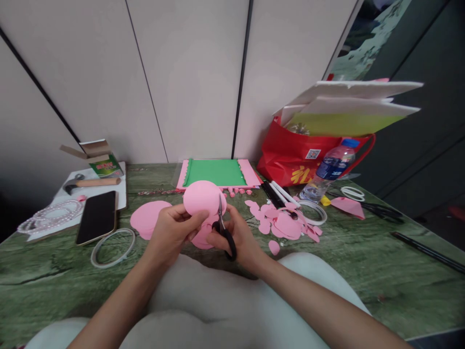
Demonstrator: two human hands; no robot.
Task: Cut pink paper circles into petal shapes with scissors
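Observation:
Between the thumb and fingers of my left hand (178, 225) is a round piece of pink paper (199, 198), held up in front of me. My right hand (238, 237) grips black-handled scissors (228, 238), their blades pointing up at the right edge of the paper circle. Whether the blades touch the paper I cannot tell. Below the hands lie more pink paper pieces (202, 238), partly hidden. A stack of pink paper circles (147, 218) rests left of my left hand. Pink paper scraps (286, 224) are scattered to the right.
Green and pink sheets (214, 172) lie at the back. Right stand a red bag (281, 152) and a water bottle (332, 167), near tape rolls (312, 212) and pens (278, 193). Left are a phone (97, 217), tape (112, 248), a hammer (96, 182), beads (54, 215) and a box (105, 165).

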